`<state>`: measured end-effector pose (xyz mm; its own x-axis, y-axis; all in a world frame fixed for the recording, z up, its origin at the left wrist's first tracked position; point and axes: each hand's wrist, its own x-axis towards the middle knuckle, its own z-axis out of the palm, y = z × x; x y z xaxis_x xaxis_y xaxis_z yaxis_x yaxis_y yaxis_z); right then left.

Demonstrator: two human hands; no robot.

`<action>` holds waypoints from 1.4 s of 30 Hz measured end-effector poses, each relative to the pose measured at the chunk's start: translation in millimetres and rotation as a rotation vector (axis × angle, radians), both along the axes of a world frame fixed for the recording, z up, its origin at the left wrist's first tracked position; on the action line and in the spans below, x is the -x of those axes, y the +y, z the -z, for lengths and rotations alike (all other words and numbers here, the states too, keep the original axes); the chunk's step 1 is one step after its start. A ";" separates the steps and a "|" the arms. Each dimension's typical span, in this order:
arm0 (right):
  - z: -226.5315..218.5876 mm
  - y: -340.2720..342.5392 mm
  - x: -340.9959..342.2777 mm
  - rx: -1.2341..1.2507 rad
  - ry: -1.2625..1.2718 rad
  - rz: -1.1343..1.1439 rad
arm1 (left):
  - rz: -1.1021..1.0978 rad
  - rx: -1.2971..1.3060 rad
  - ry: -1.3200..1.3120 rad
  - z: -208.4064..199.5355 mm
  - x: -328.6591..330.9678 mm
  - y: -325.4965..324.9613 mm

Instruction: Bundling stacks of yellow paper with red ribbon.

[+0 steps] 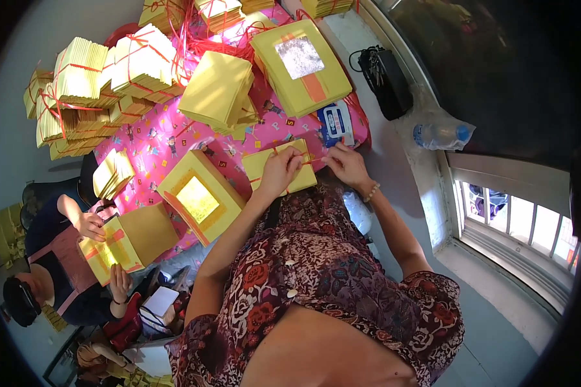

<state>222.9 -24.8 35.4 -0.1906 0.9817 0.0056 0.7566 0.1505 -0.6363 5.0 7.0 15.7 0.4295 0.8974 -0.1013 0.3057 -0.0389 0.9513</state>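
In front of me, at the table's near edge, a bundle of yellow paper (pixel 257 169) has red string (pixel 314 159) wrapped around it lengthwise and crosswise. My left hand (pixel 284 171) rests over the bundle, its fingers closed on the string near the middle. My right hand (pixel 348 166), fingers pinched, holds the string's other part just off the bundle's right end. Behind my right hand lies a blue and white packet (pixel 335 122). Left of the bundle sits a thick stack of yellow paper (pixel 201 193) with a shiny gold square on top.
Tied yellow bundles (pixel 77 68) pile up at the far left of the pink patterned tablecloth (pixel 174 138). Larger paper stacks (pixel 300 64) stand at the back. A co-worker (pixel 58 258) handles yellow sheets at left. A black pouch with keys (pixel 384 84) and a bagged bottle (pixel 442 134) lie on the right ledge.
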 end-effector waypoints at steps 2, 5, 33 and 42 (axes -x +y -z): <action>-11.7 4.3 6.2 -0.197 -0.001 -0.108 | 0.036 -0.038 0.070 -2.9 -5.3 1.2; -32.2 13.0 26.3 -0.368 -0.028 -0.247 | -0.007 -0.234 0.141 -0.6 -12.4 3.3; 13.2 -43.1 3.9 0.596 0.162 0.249 | 0.198 0.114 -0.074 17.2 -0.1 18.6; 7.5 6.3 35.5 0.191 0.512 -0.069 | 0.191 -0.370 0.080 -15.3 -4.2 -0.5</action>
